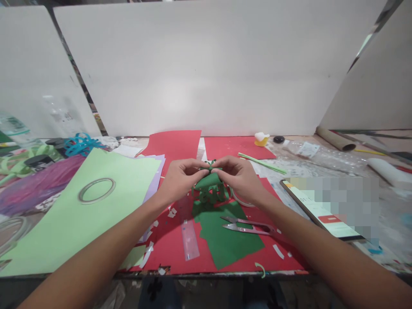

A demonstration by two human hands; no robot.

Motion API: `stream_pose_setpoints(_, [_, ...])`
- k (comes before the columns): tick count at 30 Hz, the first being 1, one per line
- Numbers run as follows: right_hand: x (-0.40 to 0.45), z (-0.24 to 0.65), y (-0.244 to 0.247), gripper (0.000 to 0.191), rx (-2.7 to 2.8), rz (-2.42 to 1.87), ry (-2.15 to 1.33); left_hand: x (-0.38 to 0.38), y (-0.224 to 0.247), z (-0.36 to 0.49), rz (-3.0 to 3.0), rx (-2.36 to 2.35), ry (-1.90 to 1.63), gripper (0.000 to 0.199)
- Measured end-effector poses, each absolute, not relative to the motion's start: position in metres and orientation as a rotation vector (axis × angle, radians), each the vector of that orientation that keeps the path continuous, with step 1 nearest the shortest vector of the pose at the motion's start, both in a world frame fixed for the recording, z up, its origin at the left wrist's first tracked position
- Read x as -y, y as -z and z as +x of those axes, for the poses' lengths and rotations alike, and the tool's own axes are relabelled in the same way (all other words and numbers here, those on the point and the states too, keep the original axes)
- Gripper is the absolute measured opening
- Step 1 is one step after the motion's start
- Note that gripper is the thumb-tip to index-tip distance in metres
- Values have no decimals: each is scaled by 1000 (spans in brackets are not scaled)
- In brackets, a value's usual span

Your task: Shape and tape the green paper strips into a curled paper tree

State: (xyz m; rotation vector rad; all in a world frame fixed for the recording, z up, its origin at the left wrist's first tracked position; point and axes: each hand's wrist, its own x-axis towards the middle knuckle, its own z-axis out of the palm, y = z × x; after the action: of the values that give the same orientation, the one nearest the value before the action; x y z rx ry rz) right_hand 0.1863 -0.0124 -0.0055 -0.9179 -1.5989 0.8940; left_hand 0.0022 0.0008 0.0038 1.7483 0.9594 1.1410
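Observation:
Both hands meet over the middle of the table, pinching a dark green paper craft piece (pixel 210 186) with cut, curling strips hanging below it. My left hand (pixel 182 176) is closed on its left side, and my right hand (pixel 236 176) is closed on its right. Beneath them a green paper sheet (pixel 230 249) lies on red paper (pixel 167 253). Pink-handled thread snips (pixel 247 225) rest on the green sheet with their blades apart. Left of the sheet is a clear ruler (pixel 189 240). A tape roll under my right hand is partly hidden.
At left, a tape roll (pixel 96 191) lies on light green paper (pixel 71 227). A phone (pixel 325 210) sits at right beside my forearm. Farther back are green strips (pixel 262 163), a yellow cup (pixel 262 139) and a cardboard tube (pixel 336 139). White boards (pixel 206 64) stand behind.

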Motion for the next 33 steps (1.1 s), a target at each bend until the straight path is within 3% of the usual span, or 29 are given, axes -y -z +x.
stream_pose_setpoints(15, [12,187,6,13,1579,-911,-905,-2,-6,1,1698,-894,-1071,28])
stream_pose_setpoints(33, [12,186,3,16,1564,-886,-909,-2,-6,2,1628,-881,-1074,22])
